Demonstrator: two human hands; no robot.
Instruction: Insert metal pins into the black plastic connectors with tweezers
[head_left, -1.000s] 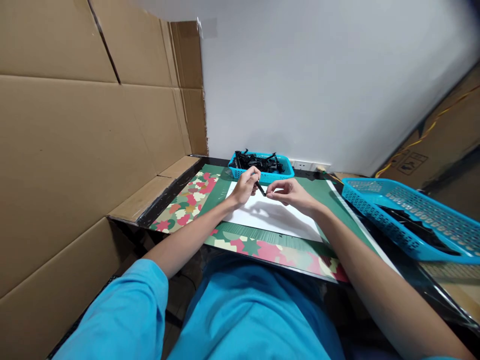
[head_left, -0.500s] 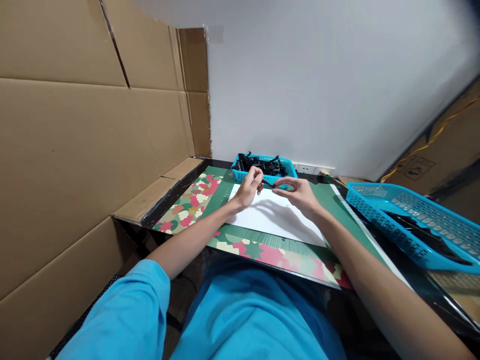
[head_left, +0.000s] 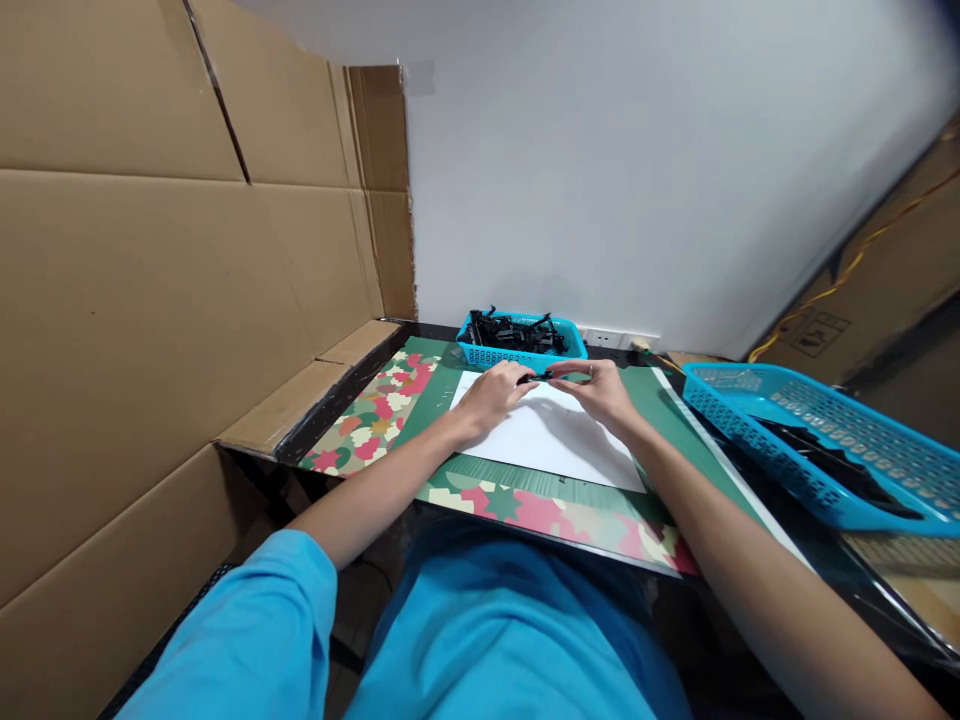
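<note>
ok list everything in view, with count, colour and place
small part: 1, black, between both hands
small basket: 1, blue, table's far edge
loose parts: heap, uncountable, black, in small basket
paper sheet: 1, white, on mat
mat: 1, green with camouflage-patterned borders, on table
table: 1, black, under mat
large basket: 1, blue, right
long pieces: several, black, in large basket
socket strip: 1, white, behind table
wall: 1, whitish, behind table
cardboard: several pieces, brown, left and right
twisted cable: 1, yellow, right
garment: 1, blue, bottom
left hand: 1, bare, on part
right hand: 1, bare, on part
</note>
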